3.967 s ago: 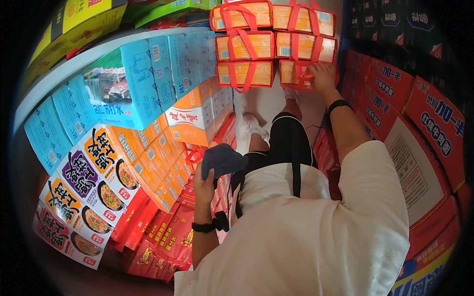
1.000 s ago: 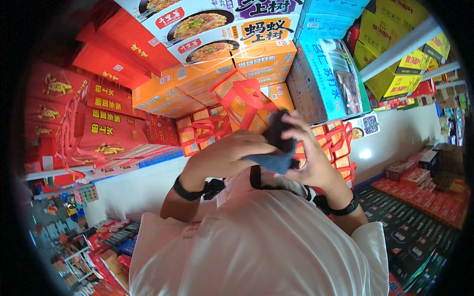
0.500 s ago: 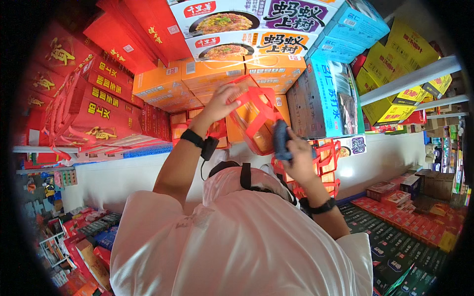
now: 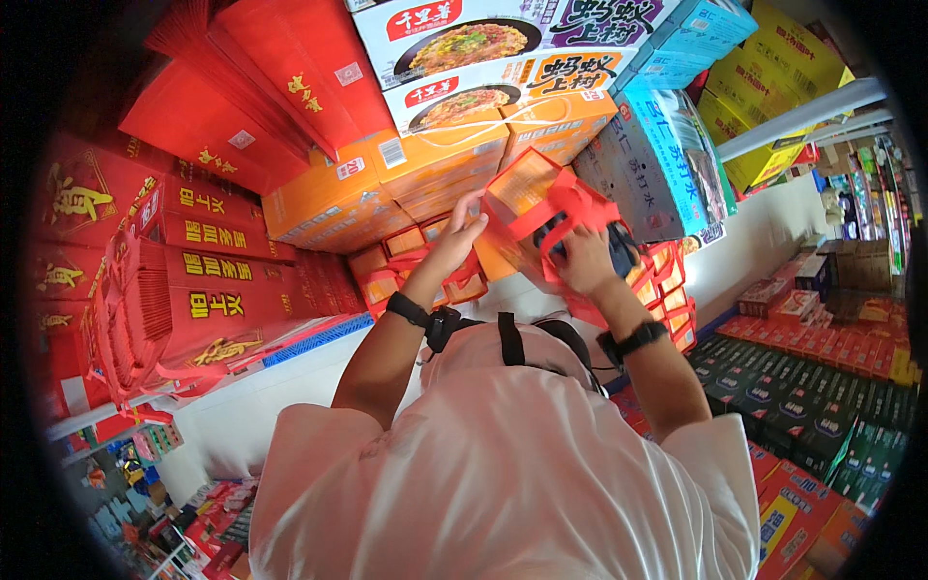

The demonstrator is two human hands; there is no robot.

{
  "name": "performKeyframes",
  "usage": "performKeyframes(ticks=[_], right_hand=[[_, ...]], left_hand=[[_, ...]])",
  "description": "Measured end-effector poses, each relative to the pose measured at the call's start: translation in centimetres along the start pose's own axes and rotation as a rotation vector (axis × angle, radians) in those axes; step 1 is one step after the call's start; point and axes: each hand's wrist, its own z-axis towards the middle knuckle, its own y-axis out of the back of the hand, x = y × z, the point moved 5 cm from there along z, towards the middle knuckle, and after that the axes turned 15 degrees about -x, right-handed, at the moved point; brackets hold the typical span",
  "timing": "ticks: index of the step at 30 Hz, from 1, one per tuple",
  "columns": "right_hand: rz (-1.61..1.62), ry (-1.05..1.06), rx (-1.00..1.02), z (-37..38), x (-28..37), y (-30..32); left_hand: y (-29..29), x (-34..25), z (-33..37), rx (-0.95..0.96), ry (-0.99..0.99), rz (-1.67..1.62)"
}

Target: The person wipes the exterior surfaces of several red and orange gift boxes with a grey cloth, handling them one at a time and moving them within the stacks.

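Note:
In front of me an orange box with red edging (image 4: 522, 188) stands tilted, wide red straps (image 4: 570, 201) looping over its right side. Against its left edge rests my left hand (image 4: 456, 242), fingers stretched upward and thumb apart. My right hand (image 4: 588, 263) is over the strapped side of the box, its fingers curled round a dark blue handheld tool (image 4: 622, 249). That hand and the straps partly cover the tool, so its exact kind does not show. Several similar small orange boxes with red straps (image 4: 411, 242) lie low, to the left of the held box.
Large orange cartons (image 4: 338, 208) are stacked ahead, with white noodle cartons (image 4: 464, 43) above them. Red gift bags (image 4: 208, 251) fill the left side. A blue drink carton (image 4: 667, 145) and a metal shelf rail (image 4: 802, 121) stand on the right. Dark boxes (image 4: 773, 387) lie behind at right.
The strapped orange box has moved right and turned. My left hand has let go of its strap and come to its edge. My right hand has brought the dark tool over onto the box.

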Motion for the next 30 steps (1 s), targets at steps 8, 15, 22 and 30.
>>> performKeyframes(ticks=[8,15,22,30], right_hand=[[-0.137,0.43,-0.343,8.8,5.0,-3.1],[0.063,0.386,-0.393,8.7,2.7,-0.3],[0.169,0.168,-0.454,5.4,-3.2,0.2],[0.209,0.297,-0.493,-4.5,-6.9,1.4]], left_hand=[[0.6,-2.4,-2.1,0.12,0.378,-0.257],[-3.8,-2.2,1.6,-0.007,-0.095,0.09],[-9.0,-1.0,3.1,-0.209,-0.151,0.303],[-7.2,3.1,3.7,-0.295,0.09,0.206]])
